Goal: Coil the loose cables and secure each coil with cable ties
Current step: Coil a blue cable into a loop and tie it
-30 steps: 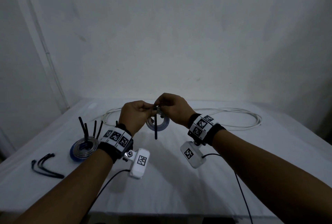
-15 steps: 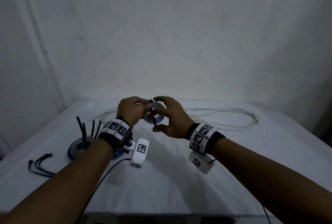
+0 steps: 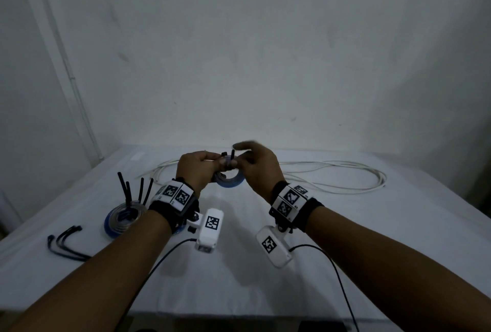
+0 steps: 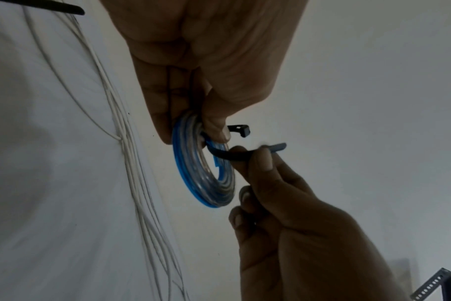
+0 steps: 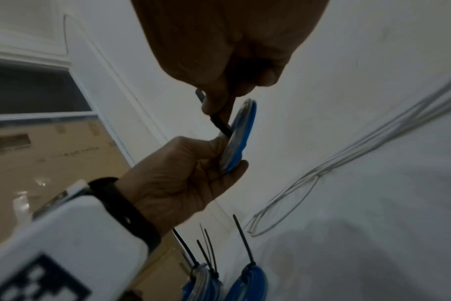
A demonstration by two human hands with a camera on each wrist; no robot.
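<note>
A small blue and clear cable coil (image 3: 230,181) is held up over the table between both hands. My left hand (image 3: 210,165) pinches the coil's top rim between thumb and fingers, as the left wrist view shows with the coil (image 4: 202,167). A black cable tie (image 4: 232,156) passes through the coil; its head (image 4: 241,130) sticks out beside my left thumb. My right hand (image 3: 245,162) pinches the tie's tail, seen in the right wrist view on the tie (image 5: 221,123) beside the coil (image 5: 241,132). The tie is not looped closed.
Tied blue coils (image 3: 123,217) with black tie tails sticking up lie at the left of the white table (image 3: 239,278). Loose black ties (image 3: 65,241) lie nearer the left edge. A long loose white cable (image 3: 334,176) sprawls at the back right.
The tie hung down from the coil before; now its tail points up by my right fingers. My right hand opened, shifted and took the tail again. Both hands rose slightly.
</note>
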